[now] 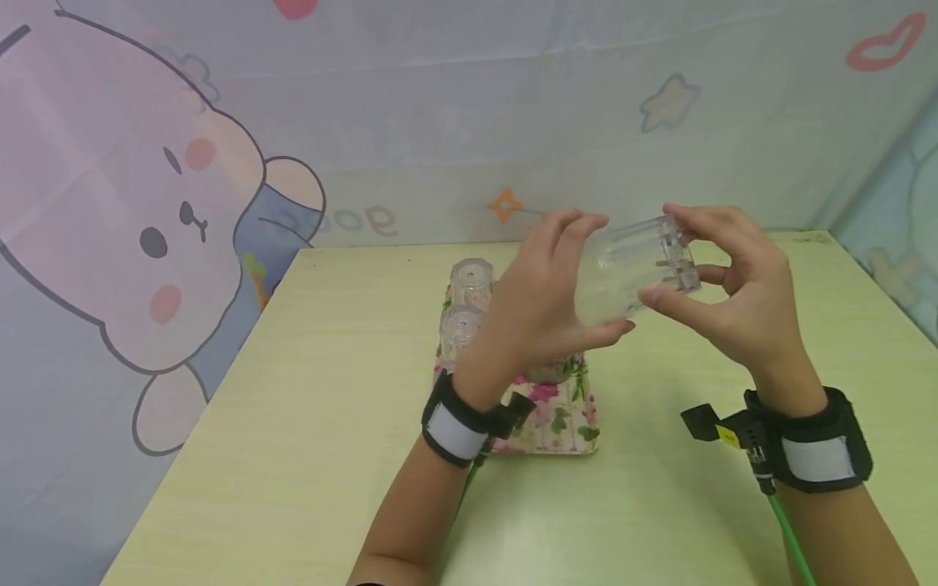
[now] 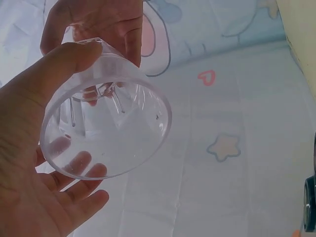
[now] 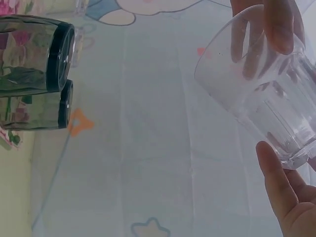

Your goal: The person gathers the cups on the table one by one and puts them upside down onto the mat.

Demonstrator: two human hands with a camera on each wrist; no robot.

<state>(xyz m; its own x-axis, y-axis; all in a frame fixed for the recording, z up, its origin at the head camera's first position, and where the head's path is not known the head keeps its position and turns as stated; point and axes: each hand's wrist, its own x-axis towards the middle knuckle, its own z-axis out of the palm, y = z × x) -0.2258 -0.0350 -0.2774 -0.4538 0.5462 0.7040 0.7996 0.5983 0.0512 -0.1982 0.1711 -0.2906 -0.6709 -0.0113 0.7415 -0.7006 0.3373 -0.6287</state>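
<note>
A clear faceted tumbler (image 1: 623, 268) is held up above the table between both hands, tilted on its side. My left hand (image 1: 538, 293) grips its wide rim end, with the thumb and fingers on opposite sides of the wall. At the thick base end, my right hand (image 1: 747, 285) pinches it between thumb and fingers. The left wrist view looks into the tumbler's open mouth (image 2: 106, 128), and nothing shows inside. Through its wall some fingertips of the left hand are visible.
A floral tray (image 1: 545, 423) lies on the pale table (image 1: 293, 407), partly hidden behind the left hand and forearm. Clear tumblers (image 1: 471, 281) stand upside down along its left side. Dark-tinted tumblers (image 3: 29, 57) stand there too. A printed cloth (image 1: 454, 106) hangs behind the table.
</note>
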